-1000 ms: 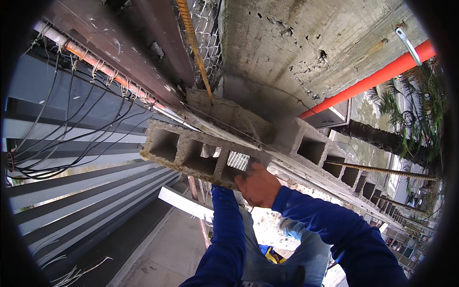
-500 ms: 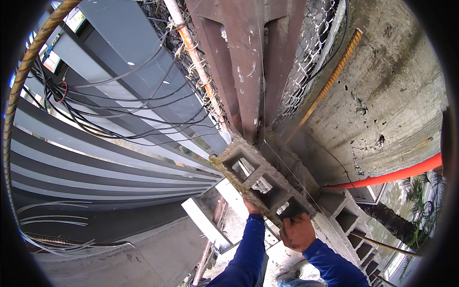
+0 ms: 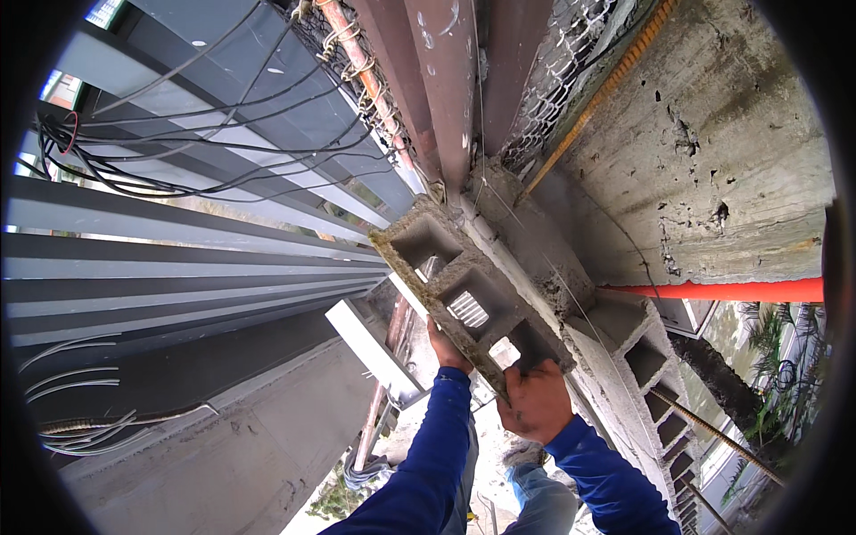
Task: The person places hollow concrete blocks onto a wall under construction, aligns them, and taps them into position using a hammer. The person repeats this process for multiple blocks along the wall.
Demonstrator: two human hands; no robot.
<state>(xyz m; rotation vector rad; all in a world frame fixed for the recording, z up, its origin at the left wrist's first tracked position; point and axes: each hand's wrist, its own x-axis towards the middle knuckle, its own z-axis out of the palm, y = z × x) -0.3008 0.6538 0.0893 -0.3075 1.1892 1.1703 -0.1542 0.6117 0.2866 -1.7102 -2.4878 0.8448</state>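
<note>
A hollow concrete block (image 3: 457, 267) with three open cells lies diagonally between both hands, its far end by the foot of a brown steel column (image 3: 446, 98). My left hand (image 3: 448, 348) grips the block's left side from low down, fingers partly hidden. My right hand (image 3: 535, 401) is closed on the block's near end, thumb over the edge. Just right of the held block runs a thin string (image 3: 537, 259), alongside a course of laid hollow blocks (image 3: 624, 374) with rebar (image 3: 713, 430) protruding from it. A white metal channel (image 3: 366, 348) is left of my hands.
Grey metal slats (image 3: 178, 276) with tangled black cables (image 3: 107, 143) fill the left side. On the right are a rough concrete wall (image 3: 731, 160), a ribbed orange bar (image 3: 606, 89), red pipe (image 3: 722, 291) and palm fronds (image 3: 771, 348). Chain-link mesh (image 3: 553, 80) is beside the column.
The held block has swung from nearly crosswise to diagonal and moved toward the column's foot, both hands still on it. The view turned and has shifted slightly since.
</note>
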